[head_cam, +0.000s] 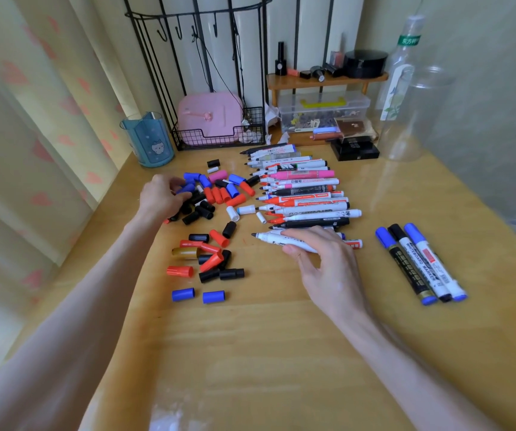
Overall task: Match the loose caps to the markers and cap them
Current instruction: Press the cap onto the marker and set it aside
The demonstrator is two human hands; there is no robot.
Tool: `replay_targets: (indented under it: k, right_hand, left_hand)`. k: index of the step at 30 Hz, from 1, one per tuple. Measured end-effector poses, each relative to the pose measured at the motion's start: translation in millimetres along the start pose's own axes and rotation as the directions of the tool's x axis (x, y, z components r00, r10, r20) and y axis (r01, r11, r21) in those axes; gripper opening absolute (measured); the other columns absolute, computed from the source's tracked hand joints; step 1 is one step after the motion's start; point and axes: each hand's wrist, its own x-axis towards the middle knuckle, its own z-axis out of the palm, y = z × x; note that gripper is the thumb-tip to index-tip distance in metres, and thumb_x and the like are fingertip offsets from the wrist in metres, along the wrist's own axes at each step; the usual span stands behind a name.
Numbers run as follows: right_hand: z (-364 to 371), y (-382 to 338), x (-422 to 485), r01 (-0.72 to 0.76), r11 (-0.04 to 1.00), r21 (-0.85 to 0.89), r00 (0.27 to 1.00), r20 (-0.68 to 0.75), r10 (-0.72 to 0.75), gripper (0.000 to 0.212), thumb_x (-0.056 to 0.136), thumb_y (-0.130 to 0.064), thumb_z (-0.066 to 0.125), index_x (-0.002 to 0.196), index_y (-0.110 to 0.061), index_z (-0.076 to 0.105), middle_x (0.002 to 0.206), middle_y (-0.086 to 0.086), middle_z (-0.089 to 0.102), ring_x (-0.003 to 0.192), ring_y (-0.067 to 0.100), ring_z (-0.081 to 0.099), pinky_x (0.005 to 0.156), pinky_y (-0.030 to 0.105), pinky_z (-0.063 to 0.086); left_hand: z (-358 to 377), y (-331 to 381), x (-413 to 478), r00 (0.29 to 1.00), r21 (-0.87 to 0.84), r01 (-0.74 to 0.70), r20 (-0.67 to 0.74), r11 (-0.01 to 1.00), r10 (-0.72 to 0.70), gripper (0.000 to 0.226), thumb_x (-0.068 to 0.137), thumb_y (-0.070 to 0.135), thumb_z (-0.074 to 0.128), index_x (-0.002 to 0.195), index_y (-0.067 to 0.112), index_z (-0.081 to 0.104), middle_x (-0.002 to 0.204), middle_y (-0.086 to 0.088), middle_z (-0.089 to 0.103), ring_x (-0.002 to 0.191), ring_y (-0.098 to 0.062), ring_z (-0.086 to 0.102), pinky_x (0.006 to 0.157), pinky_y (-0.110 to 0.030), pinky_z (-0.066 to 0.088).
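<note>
The right grip is closing round a white marker, thumb under its barrel and fingers curling over the top. That marker is lying at the near end of the row of uncapped markers, its bare black tip pointing toward the counter's left edge. The row is sitting in the middle of the counter and running back toward the far edge, all tips facing left.

The left grip is reaching into the far pile of loose caps, which is lying between the row and the left edge. Its fingers are curling down against a blue cap; whether they are pinching it I cannot tell. Red, blue, black, white and pink caps are mixing together in this pile.

A second cluster of caps, mostly red and black with one gold, is lying nearer the near edge, and two blue caps are resting side by side just in front of it.

Three capped markers are lying together toward the right edge, well apart from the row: two with blue caps and one with a black cap between them.

Along the far edge, a blue cup is standing near the left corner, a wire rack is holding a pink box, and a clear bottle is standing toward the right corner.
</note>
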Motion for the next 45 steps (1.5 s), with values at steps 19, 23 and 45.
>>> replay_targets:
  k: [19, 23, 45]
  right_hand:
    - [-4, -4, 1, 0.051, 0.996, 0.07, 0.997, 0.06, -0.055, 0.026, 0.094, -0.011, 0.075, 0.118, -0.022, 0.078, 0.099, -0.013, 0.069, 0.096, 0.014, 0.061, 0.085, 0.026, 0.048]
    - [-9, -6, 3, 0.107, 0.992, 0.073, 0.988, 0.107, -0.115, 0.027, 0.093, -0.013, 0.077, 0.118, -0.023, 0.078, 0.104, -0.012, 0.072, 0.098, 0.017, 0.059, 0.091, 0.029, 0.048]
    - [0, -25, -15, 0.2, 0.978, 0.052, 0.976, 0.078, -0.204, 0.022, 0.094, -0.016, 0.071, 0.114, -0.011, 0.08, 0.095, -0.002, 0.074, 0.086, 0.02, 0.067, 0.077, 0.036, 0.052]
  left_hand:
    - [-23, 12, -172, 0.878, -0.436, -0.406, 0.06, 0.803, 0.476, 0.017, 0.09, 0.019, 0.08, 0.106, 0.024, 0.076, 0.105, 0.008, 0.077, 0.093, -0.011, 0.069, 0.072, -0.027, 0.046]
    - [-20, 8, -188, 0.877, -0.486, -0.388, 0.065, 0.783, 0.475, 0.019, 0.089, 0.033, 0.074, 0.107, 0.026, 0.075, 0.105, 0.009, 0.076, 0.094, -0.015, 0.07, 0.071, -0.037, 0.049]
    - [-7, 24, -205, 0.801, -0.308, -0.589, -0.096, 0.747, 0.591, 0.016, 0.103, 0.025, 0.061, 0.113, 0.02, 0.073, 0.087, 0.01, 0.07, 0.073, -0.006, 0.07, 0.073, -0.036, 0.055]
